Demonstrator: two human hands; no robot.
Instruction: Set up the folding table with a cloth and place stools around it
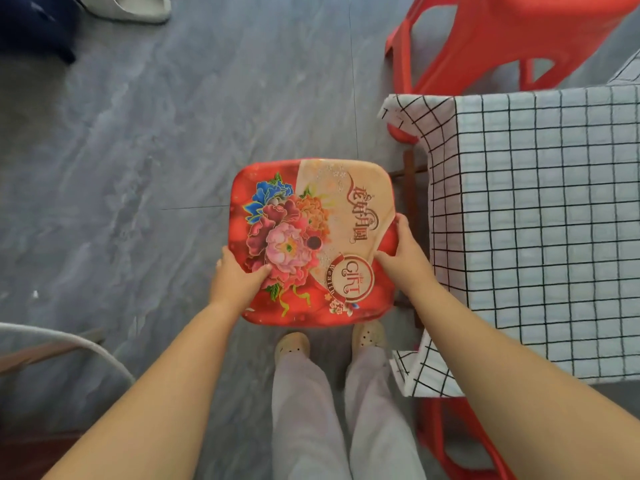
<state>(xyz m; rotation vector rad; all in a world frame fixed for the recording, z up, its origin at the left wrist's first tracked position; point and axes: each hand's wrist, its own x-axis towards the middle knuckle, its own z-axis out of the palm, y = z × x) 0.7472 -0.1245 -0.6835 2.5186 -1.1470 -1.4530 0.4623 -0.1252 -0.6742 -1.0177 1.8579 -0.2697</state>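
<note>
Gripping the red flower-printed stool (311, 242) by its seat edges, left hand (235, 278) and right hand (403, 252) fingers clamped, just beside the cloth-covered surface (540, 216). Best lowered level onto the floor (138, 150), clear of the hanging cloth (446, 188).

You are standing on a grey stone-patterned floor (145, 140) in pale clogs (292, 344). A table (412, 174) is standing on it at your right, wearing a white cloth (540, 216) with a black grid that is draping over its edges. Red stools (491, 39) are resting on the floor beyond and on the near side of the table. A grey slipper (128, 6) is lying far off at the top left.
</note>
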